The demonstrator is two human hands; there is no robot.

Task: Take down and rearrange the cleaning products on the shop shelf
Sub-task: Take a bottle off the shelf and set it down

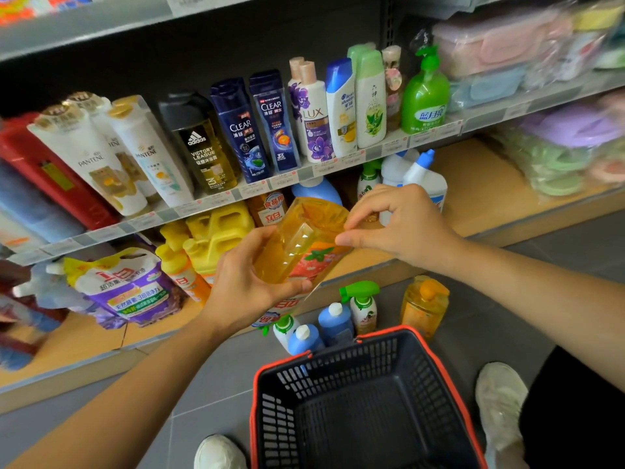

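Left hand (243, 282): I am seeing it gripping the orange detergent bottle (304, 245), with thumb and fingers curled round the body.
Right hand (399, 228): it is pinching the bottle's upper right edge between thumb and forefinger; the other fingers are curling loosely above.
Bottle position: it is hanging tilted in the air, base turned up towards me, in front of the lower shelf (490, 198) at its front edge and above the far rim of the basket (338, 374). Its cap end is hiding behind the left hand.
Floor group: blue bottles (334, 323), a green-trigger sprayer (363, 306) and a smaller orange bottle (424, 306) are standing upright between the shelf's front edge and the basket.
Lower shelf stock: yellow jugs (216, 231) and a purple refill pouch (132, 289) are sitting towards its left end.
Step in hand: I am judging this as the taking-down stage, with this bottle just off the shelf.
Next move: I am expecting it to call for turning the bottle upright and setting it down beside the floor group without knocking the sprayer.
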